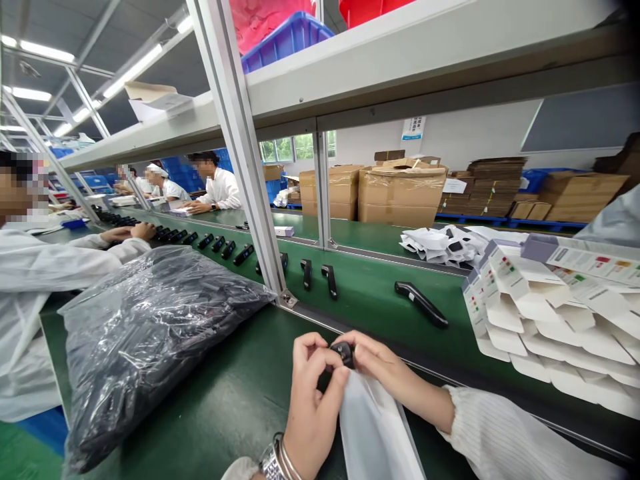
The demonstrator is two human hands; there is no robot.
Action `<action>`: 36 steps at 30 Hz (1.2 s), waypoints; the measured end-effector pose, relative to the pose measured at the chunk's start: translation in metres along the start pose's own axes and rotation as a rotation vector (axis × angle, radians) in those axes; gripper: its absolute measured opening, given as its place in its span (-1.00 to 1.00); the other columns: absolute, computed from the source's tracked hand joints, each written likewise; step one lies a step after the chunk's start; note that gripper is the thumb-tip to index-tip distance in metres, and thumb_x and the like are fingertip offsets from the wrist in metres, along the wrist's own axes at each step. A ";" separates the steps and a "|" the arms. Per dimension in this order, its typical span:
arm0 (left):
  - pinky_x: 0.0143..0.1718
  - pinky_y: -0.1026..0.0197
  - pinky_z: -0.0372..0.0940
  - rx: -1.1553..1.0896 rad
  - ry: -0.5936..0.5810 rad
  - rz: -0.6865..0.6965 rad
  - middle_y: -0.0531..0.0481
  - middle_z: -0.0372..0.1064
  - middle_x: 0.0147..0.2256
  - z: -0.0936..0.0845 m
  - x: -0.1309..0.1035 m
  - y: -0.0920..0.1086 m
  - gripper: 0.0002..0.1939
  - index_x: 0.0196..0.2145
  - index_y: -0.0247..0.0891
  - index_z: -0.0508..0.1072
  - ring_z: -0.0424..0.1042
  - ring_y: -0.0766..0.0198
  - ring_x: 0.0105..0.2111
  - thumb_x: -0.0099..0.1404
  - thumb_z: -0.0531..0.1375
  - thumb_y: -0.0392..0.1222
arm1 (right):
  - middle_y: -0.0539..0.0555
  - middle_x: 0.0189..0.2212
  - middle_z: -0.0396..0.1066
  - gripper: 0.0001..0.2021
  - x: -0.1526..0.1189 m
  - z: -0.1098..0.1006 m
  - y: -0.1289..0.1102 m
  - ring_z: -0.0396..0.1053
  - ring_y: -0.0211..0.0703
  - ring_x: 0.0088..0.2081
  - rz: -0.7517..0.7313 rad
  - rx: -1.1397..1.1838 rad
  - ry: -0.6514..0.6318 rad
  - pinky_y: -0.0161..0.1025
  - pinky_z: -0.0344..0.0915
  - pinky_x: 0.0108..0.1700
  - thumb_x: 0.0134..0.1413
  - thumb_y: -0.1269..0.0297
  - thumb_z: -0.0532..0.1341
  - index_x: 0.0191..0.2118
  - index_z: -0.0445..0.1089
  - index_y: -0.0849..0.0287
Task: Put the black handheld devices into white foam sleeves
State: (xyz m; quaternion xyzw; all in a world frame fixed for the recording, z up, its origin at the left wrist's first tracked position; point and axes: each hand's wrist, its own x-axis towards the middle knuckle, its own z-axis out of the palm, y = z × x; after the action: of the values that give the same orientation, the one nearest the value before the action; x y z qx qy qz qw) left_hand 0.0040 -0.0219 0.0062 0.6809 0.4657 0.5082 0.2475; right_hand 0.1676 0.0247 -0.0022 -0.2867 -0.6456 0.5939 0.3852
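Head view: at the lower centre of the frame, both hands meet over a small black device end point(343, 353). The left hand point(314, 403) has its fingers curled about the left side of it, the thumb against the mouth of a white pouch point(375, 430); the right hand point(387, 370) pinches from the right. The black device end shows between the fingertips at the pouch's mouth, and the pouch slants down to the bottom edge. How much of the device lies inside cannot be told.

The hands are above a green bench point(235, 400). At the lower left, a clear plastic bag point(160, 327) full of dark items lies on it. Beyond a metal edge, a green belt point(370, 293) carries a lone black handheld device point(423, 305) right of centre, and a row of similar devices point(218, 244) runs to the left. At the right edge stand nested open cartons point(540, 320), with crumpled white pouches point(443, 245) just behind. A co-worker's sleeve point(65, 257) reaches in at the left.
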 end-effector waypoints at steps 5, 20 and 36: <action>-0.03 0.17 0.20 -0.062 0.041 -0.071 -0.02 0.11 -0.16 0.000 0.005 -0.001 -0.84 -0.38 -0.17 0.37 0.22 0.18 -0.08 0.37 0.11 -0.15 | 0.10 -0.14 0.44 -0.52 0.000 0.002 0.002 0.36 -0.13 -0.21 0.087 -0.084 -0.004 -0.20 0.29 -0.19 0.25 -0.11 0.05 0.07 0.39 0.10; -0.22 0.19 0.26 -0.002 0.136 -0.130 0.00 0.24 -0.28 -0.011 0.027 -0.031 -0.84 -0.43 -0.23 0.33 0.30 0.23 -0.25 0.33 0.11 -0.19 | 0.10 -0.39 0.52 -0.74 -0.021 0.024 -0.028 0.47 -0.15 -0.30 0.163 -0.024 -0.270 -0.19 0.36 -0.19 0.13 0.12 0.23 -0.40 0.50 0.22; -0.25 0.18 0.18 0.306 -0.235 -0.070 0.05 0.26 -0.34 -0.011 0.018 -0.018 -0.90 -0.43 -0.22 0.36 0.30 0.25 -0.32 0.26 0.14 -0.27 | -0.03 -0.37 0.31 -0.88 -0.046 0.031 -0.059 0.25 -0.24 -0.32 0.054 -0.577 -0.491 -0.32 0.21 -0.24 0.19 0.40 0.07 -0.38 0.18 0.11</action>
State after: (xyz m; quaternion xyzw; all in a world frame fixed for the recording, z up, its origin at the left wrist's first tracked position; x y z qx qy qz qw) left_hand -0.0122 0.0005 0.0036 0.7486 0.5287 0.3397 0.2114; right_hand 0.1718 -0.0377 0.0488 -0.2492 -0.8516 0.4487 0.1066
